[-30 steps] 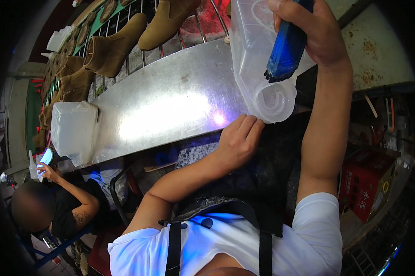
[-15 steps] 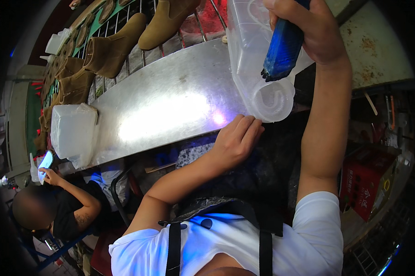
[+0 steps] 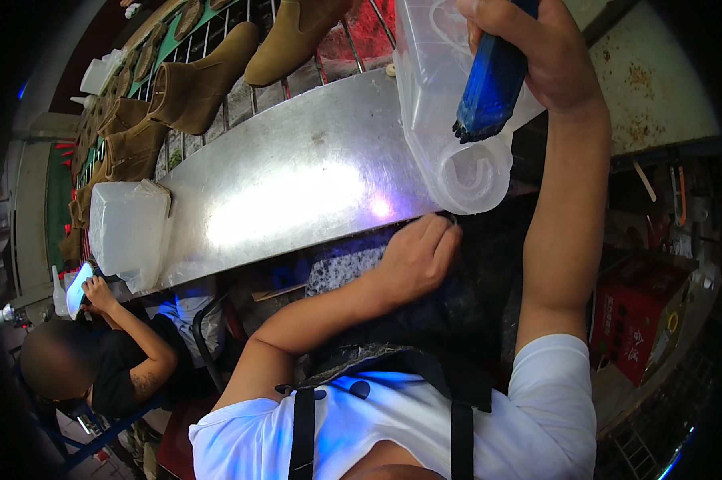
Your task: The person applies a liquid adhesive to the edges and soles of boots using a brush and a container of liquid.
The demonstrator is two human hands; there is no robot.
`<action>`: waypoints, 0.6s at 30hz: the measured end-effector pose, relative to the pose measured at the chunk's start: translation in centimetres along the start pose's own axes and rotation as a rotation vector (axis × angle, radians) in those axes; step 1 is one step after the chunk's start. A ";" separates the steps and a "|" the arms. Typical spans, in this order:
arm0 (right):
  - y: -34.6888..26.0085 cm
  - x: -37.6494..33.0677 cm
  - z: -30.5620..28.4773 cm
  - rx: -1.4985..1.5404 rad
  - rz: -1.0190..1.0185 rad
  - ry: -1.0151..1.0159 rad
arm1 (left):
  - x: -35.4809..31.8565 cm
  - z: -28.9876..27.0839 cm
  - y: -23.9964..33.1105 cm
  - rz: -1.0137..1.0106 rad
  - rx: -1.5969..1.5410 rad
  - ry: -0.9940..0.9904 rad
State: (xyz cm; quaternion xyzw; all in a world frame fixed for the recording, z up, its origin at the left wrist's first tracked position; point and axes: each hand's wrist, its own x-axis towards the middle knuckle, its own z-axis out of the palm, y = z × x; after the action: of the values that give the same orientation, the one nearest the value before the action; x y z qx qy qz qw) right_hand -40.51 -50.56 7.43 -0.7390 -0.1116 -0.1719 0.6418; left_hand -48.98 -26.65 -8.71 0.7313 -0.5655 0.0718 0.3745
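Observation:
My right hand [image 3: 559, 68] is wrapped round a flat blue brush [image 3: 495, 84] with a dark, ragged tip pointing down. Its tip hangs over a clear plastic container [image 3: 425, 88], just above the round, open spout [image 3: 474, 180] at the near end. My left hand [image 3: 418, 254] is closed, fingers curled and pinched together, just off the front edge of the metal table [image 3: 297, 160] and below left of the spout. What its fingertips hold, if anything, is hidden.
Brown ankle boots [image 3: 205, 80] stand on a metal rack beyond the table. A translucent plastic box [image 3: 127, 228] sits on the table's left end. At lower left a co-worker [image 3: 149, 360] holds a lit phone [image 3: 79, 286]. A red carton [image 3: 641, 312] is on the right.
My left hand has drawn back slightly from the table edge and spout, toward me. My right hand and the brush have barely moved. The co-worker's hand has shifted at the phone.

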 end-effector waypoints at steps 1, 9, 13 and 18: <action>0.0 0.0 0.1 -0.011 -0.007 -0.001 | -0.5 -0.5 0.6 -0.005 -0.072 -0.051; -0.7 -0.2 0.2 -0.038 0.013 0.010 | 0.8 -5.7 0.5 -0.512 -0.612 0.093; -0.5 -0.2 0.5 -0.040 0.010 0.055 | 3.3 -5.7 -2.1 -0.512 -0.476 0.235; -0.4 0.0 0.6 -0.037 0.007 0.032 | 4.5 -5.0 -1.9 -0.444 -0.229 0.269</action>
State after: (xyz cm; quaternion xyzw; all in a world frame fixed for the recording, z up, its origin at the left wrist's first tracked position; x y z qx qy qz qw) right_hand -40.59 -49.87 7.72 -0.7482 -0.0956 -0.1835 0.6303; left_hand -44.15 -26.86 -3.71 0.7741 -0.3414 0.0201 0.5327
